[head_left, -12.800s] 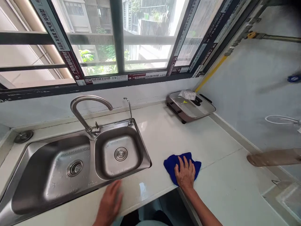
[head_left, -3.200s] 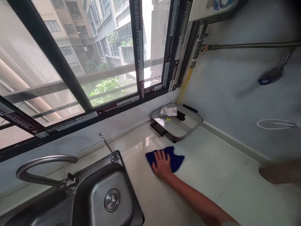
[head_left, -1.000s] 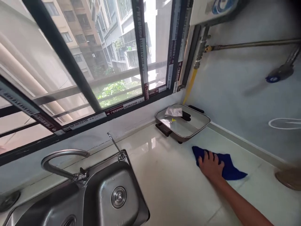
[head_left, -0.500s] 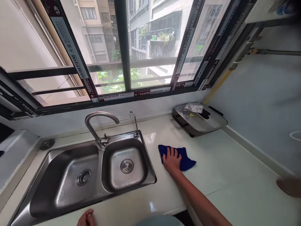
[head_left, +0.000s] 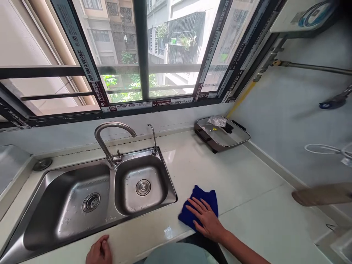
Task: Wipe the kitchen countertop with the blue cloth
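My right hand [head_left: 206, 219] lies flat on a dark blue cloth [head_left: 207, 199], fingers spread, pressing it against the pale countertop [head_left: 189, 167] near the front edge. The cloth is partly covered by my palm and fingers. At the bottom of the view, my left hand [head_left: 99, 252] rests at the counter's front edge, loosely closed, with nothing visible in it. Between the hands and the window is a double-bowl steel sink [head_left: 112, 205], just left of the cloth.
A curved tap [head_left: 112, 126] and a thin small tap [head_left: 154, 137] rise behind the sink. An electric pan with a glass lid [head_left: 224, 135] stands at the back right, a silvery crumpled item [head_left: 217, 121] on top. A round brown object [head_left: 319, 196] is at the right.
My right hand has drawn the blue cloth toward the counter's front edge, and the cloth has turned. My left hand stays at the front edge. The view has shifted right.
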`<state>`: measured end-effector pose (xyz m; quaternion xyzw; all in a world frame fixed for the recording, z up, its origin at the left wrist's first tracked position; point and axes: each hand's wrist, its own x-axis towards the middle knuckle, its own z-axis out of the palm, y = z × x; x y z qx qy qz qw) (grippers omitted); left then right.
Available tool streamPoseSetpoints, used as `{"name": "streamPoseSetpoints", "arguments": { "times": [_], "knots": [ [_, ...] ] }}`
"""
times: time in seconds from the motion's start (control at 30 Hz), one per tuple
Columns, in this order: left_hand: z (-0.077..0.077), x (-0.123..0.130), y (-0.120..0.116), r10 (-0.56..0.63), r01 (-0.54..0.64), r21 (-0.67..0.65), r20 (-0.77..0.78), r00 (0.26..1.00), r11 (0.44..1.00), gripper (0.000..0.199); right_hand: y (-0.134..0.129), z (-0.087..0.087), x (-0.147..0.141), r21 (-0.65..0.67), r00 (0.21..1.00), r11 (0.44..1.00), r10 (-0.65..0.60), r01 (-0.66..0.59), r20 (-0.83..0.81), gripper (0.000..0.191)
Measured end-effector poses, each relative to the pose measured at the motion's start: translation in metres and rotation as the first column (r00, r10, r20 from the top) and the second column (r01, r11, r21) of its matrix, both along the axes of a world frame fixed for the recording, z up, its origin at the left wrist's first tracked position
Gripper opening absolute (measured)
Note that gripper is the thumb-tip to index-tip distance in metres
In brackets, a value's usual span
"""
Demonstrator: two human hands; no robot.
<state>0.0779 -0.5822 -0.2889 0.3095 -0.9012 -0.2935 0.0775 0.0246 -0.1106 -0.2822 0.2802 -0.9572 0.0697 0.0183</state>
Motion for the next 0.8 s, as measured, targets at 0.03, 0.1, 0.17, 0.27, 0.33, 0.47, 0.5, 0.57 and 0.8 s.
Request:
{"name": "streamPoseSetpoints", "arguments": {
  "times": [0.03,0.1,0.17,0.27,0.33,0.47,0.5,0.57,0.8],
  "knots": [
    [-0.001,0.001,0.000,0.000,0.000,-0.003,-0.014,1.000,1.000,0.038,0.013,0.001,0.006,0.013,1.000,1.000,0.026,-0.026,0.013,0.068],
    [-0.003,0.002,-0.001,-0.009,0.009,0.007,-0.029,1.000,1.000,0.038,0.037,0.000,0.013,0.043,1.000,0.999,0.014,-0.015,0.017,0.065],
    [-0.005,0.003,-0.003,-0.021,0.022,0.029,-0.029,0.999,0.999,0.038,0.056,-0.005,0.011,0.064,0.997,0.995,-0.072,0.072,-0.011,0.063],
    [-0.006,0.004,-0.003,-0.039,0.040,0.030,-0.054,0.998,0.999,0.037,0.064,-0.014,-0.008,0.068,0.957,0.956,-0.279,0.284,-0.073,0.060],
    [-0.006,0.004,-0.002,-0.041,0.041,-0.002,-0.093,0.995,0.999,0.035,0.054,-0.017,-0.031,0.057,0.899,0.901,-0.422,0.430,-0.116,0.058],
    [-0.005,0.004,0.002,-0.029,0.024,-0.051,-0.106,0.994,0.998,0.036,0.005,-0.011,-0.091,0.039,0.792,0.797,-0.591,0.602,-0.150,0.056],
    [-0.005,0.004,0.003,-0.034,0.029,-0.059,-0.102,0.994,0.998,0.037,-0.010,-0.008,-0.106,0.039,0.776,0.780,-0.614,0.625,-0.143,0.055],
    [-0.004,0.004,0.004,-0.055,0.048,-0.077,-0.098,0.994,0.996,0.037,-0.039,-0.003,-0.134,0.039,0.760,0.762,-0.638,0.646,-0.122,0.055],
    [-0.002,0.008,0.007,-0.108,0.098,-0.163,-0.050,0.993,0.982,0.038,-0.085,-0.006,-0.157,0.055,0.813,0.811,-0.579,0.582,-0.068,0.056]
  ]
}}
